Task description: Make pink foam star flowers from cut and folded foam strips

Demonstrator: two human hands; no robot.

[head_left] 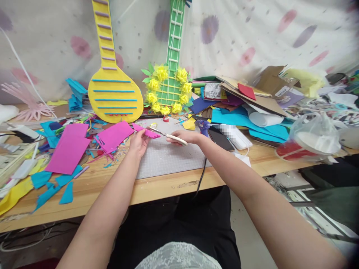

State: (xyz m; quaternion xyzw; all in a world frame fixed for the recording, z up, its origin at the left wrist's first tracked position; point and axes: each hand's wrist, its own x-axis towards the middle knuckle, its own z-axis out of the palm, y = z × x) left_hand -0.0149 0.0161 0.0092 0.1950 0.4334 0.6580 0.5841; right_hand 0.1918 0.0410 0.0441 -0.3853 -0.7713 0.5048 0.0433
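My left hand [139,143] grips a narrow magenta strip [153,134], pinched near its left part above the grey cutting mat [171,160]. In my right hand [183,137] is a pair of scissors [178,140] with white handles. The blades point left and lie at the strip; whether they are cutting into it I cannot tell. Just left of my left hand are several magenta sheets [115,135], with thin cut slivers around them. Another pair of magenta sheets [68,149] lies farther left.
A yellow paper instrument [114,99] and a green one [171,89] with yellow flowers lean at the back. Right of the mat are a purple glue gun [203,127], a phone [220,138] and a bagged red container [305,144]. Blue scraps [66,193] lie front left.
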